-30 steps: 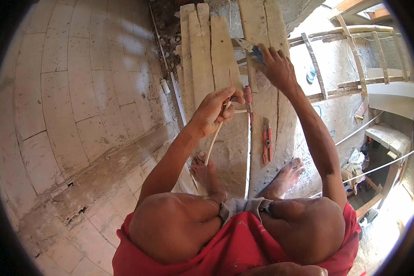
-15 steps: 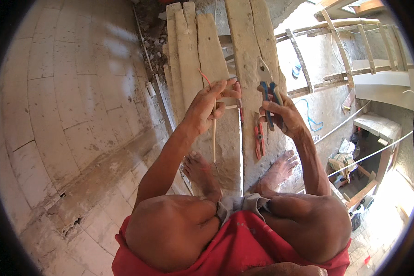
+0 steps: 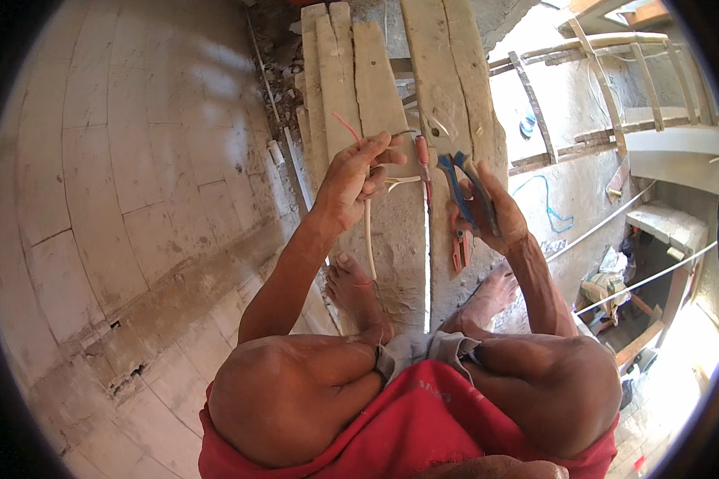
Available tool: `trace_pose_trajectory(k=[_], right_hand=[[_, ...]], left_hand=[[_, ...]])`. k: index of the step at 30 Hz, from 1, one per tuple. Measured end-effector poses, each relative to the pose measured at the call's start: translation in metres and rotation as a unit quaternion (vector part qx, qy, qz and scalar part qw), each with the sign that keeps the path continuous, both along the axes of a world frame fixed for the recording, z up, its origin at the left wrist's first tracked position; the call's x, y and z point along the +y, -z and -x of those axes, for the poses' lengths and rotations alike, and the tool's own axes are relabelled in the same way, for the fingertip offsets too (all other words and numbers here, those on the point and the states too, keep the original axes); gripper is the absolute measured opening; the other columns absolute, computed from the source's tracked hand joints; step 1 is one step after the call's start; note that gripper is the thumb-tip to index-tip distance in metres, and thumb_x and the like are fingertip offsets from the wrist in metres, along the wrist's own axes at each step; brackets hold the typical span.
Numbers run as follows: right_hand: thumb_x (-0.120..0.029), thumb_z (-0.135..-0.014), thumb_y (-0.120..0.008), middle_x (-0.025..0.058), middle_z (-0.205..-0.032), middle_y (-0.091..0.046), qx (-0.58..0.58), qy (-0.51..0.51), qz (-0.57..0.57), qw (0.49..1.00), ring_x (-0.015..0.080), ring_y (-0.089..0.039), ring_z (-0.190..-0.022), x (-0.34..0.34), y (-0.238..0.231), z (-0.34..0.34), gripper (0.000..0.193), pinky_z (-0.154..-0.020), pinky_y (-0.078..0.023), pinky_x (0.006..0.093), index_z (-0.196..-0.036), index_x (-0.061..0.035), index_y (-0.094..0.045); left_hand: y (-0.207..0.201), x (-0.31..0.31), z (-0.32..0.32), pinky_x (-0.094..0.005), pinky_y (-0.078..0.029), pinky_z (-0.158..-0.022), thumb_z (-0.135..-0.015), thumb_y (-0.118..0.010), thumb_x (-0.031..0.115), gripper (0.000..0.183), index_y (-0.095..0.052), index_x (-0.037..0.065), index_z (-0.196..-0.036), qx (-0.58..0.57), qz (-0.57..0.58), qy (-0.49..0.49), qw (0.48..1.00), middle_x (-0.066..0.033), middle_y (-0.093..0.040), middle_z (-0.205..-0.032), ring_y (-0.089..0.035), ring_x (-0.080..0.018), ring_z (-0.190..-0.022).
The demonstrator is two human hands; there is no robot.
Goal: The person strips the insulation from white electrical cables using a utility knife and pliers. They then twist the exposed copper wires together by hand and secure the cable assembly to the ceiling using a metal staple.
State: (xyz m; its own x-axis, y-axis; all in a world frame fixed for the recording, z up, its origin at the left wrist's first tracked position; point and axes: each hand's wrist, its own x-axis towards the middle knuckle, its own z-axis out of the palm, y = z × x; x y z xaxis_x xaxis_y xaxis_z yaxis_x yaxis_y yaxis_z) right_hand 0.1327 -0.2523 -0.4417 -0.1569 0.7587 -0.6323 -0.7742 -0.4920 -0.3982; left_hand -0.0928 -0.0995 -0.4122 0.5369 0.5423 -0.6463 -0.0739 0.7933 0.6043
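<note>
No text is legible, including pale marks (image 3: 431, 389) on the red garment (image 3: 399, 423).

Pale tiles (image 3: 156, 152), probably flooring, face bright light (image 3: 683, 351) opposite

We see rough, dusty wooden planks (image 3: 427, 72) laid side by side, with a narrow bright slit between them lower down and a long crack splitting the right-hand one. Along the slit we find a red-handled screwdriver (image 3: 423, 152), shaft toward the bare feet (image 3: 350, 287) that rest on the wood. Just right of it we make out a red utility knife (image 3: 459, 254), partly hidden.
</note>
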Motion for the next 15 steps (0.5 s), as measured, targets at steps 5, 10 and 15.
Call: trace_pose_trajectory(k=[5,10,15], right_hand=[[-0.056,-0.105,-0.047,0.0130,-0.109,-0.062,0.092,0.048,-0.009,0.995,0.0178,-0.061,-0.078,0.002,-0.005,0.002,0.064,-0.060,-0.052,0.0271,-0.141,-0.0039,-0.048],[-0.038,-0.096,-0.068,0.0089,-0.098,-0.060,0.124,0.070,-0.054,0.988,0.0160,-0.059,-0.076,-0.005,-0.009,0.002,0.062,-0.061,-0.055,0.0258,-0.143,-0.0030,-0.047],[-0.030,-0.090,-0.079,0.0074,-0.096,-0.057,0.170,0.023,-0.078,0.982,0.0204,-0.067,-0.087,-0.028,0.005,0.013,0.050,-0.068,-0.060,0.0289,-0.124,-0.0073,-0.050]], left_hand=[[0.004,0.001,0.000,-0.0183,-0.025,-0.045,-0.103,-0.063,0.033,0.041,-0.063,-0.001,-0.125,-0.030,0.019,0.016,0.999,0.0045,-0.062,-0.079,-0.032,-0.0003,-0.048],[0.000,0.001,-0.007,-0.0185,-0.027,-0.048,-0.103,-0.063,0.031,0.037,-0.065,0.001,-0.124,-0.022,0.036,0.006,0.999,0.0040,-0.065,-0.084,-0.035,0.0000,-0.051],[0.002,-0.002,-0.017,-0.0205,-0.028,-0.047,-0.102,-0.063,0.027,0.031,-0.068,0.003,-0.122,-0.049,0.039,0.023,0.998,0.0039,-0.066,-0.086,-0.033,-0.0008,-0.050]])
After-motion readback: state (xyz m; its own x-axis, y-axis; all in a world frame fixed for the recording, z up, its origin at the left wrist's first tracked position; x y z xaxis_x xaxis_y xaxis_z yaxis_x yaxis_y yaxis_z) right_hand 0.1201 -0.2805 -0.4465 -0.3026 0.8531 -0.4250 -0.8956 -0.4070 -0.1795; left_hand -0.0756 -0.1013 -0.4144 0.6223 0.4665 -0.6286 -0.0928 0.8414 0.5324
